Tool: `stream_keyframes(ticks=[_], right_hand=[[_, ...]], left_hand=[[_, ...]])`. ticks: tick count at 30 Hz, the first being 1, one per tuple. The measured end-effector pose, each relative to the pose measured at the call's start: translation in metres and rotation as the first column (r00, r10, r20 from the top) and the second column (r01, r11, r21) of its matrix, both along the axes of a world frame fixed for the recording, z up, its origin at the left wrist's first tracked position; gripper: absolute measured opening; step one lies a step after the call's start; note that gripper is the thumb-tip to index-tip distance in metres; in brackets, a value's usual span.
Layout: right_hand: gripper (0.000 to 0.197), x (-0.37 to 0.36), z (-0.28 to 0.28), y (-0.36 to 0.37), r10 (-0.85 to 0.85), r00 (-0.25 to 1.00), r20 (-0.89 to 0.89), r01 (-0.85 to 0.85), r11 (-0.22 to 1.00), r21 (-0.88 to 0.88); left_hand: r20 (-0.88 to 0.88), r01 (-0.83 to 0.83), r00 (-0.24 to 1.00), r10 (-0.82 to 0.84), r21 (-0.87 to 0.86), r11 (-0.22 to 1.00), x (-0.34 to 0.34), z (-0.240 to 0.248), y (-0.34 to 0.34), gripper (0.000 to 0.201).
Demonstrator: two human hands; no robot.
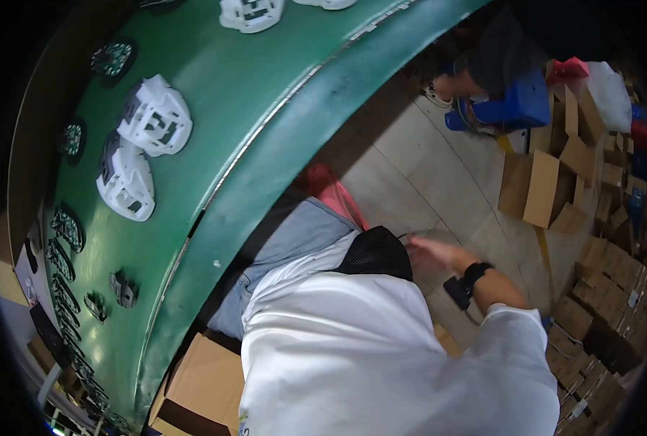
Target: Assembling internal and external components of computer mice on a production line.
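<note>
My right hand (432,253) hangs beside my hip, its fingers smeared by motion, so I cannot make out whether they hold anything. On that wrist are a black strap (477,273) and a small black box-shaped device (456,293). Closest to the hand is a black mesh pouch (378,254) at my waist, with a thin dark cable between them. My left hand is out of the picture. On the green work table (214,94) to my left lie white molded plastic shells (156,120), apart from both hands.
Dark oval parts with circuit boards (113,59) line the table's far side. Two small grey-and-black pieces (123,289) lie nearer. An open carton (207,381) stands below the table edge. Rightward are open cartons (548,185), stacked boxes (614,283), and another person's leg (458,86) beside a blue stool (512,105).
</note>
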State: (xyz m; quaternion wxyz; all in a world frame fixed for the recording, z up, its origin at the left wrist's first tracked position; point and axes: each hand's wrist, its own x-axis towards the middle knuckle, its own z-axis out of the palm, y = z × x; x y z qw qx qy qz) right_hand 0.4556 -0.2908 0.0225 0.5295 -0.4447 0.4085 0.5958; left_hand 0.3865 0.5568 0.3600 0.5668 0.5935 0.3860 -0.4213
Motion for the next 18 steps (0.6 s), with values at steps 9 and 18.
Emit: stream_keyframes(ticks=[9, 18], right_hand=[[0.069, -0.128, 0.037, 0.073, -0.557, 0.831, -0.003, 0.557, 0.83, 0.037], [0.07, -0.191, 0.073, 0.084, -0.654, 0.73, 0.2, 0.678, 0.73, -0.086]], left_hand=[[0.016, 0.262, 0.965, -0.262, -0.03, 0.965, 0.03, 0.0, 0.004, 0.042], [0.074, 0.442, 0.897, -0.437, -0.078, 0.894, 0.027, -0.015, 0.011, 0.05]])
